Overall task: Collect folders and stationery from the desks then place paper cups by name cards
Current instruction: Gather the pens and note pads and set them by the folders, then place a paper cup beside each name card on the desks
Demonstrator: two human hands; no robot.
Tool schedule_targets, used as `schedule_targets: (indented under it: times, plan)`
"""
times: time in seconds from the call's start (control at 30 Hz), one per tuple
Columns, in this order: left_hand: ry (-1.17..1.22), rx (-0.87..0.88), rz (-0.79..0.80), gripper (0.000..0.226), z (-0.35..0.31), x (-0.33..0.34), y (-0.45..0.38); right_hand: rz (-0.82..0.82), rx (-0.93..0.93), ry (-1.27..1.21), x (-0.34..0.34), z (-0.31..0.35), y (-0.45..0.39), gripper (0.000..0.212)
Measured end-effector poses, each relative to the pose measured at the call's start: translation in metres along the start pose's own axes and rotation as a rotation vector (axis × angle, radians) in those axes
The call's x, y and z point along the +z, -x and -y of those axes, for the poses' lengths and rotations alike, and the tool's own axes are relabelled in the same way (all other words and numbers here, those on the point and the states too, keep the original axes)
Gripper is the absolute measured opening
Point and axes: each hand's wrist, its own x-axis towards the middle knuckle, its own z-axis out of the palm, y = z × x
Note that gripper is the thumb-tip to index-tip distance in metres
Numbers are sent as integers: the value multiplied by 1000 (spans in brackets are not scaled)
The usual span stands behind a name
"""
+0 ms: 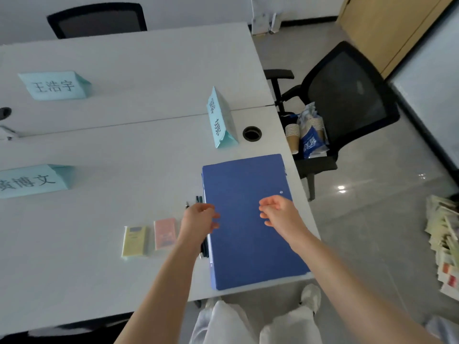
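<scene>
Both my hands hang over the blue folder (250, 219), which lies flat at the desk's (124, 135) near right corner. My left hand (200, 219) and right hand (279, 211) have loosely curled fingers and hold nothing. Pens (198, 202) lie along the folder's left edge, by two sticky-note pads (151, 238). Paper cups (293, 137) sit on the chair (347, 100) off the desk's right edge.

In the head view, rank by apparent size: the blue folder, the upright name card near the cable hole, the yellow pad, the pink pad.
1. blue folder
2. name card
3. yellow pad and pink pad: look about alike, not ranked.
</scene>
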Motion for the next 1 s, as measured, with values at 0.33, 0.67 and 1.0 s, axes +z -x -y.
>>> schedule_targets:
  times: [0.33, 0.67, 1.0]
  plan:
    - [162, -48, 7, 17, -5, 213, 61, 96, -54, 83, -187, -53, -49, 12]
    - [57, -43, -50, 19, -21, 324, 42, 145, -43, 149, -279, -54, -129, 20]
    - [50, -12, -78, 38, -100, 385, -75, 227, -84, 275, -303, 9, -273, 15]
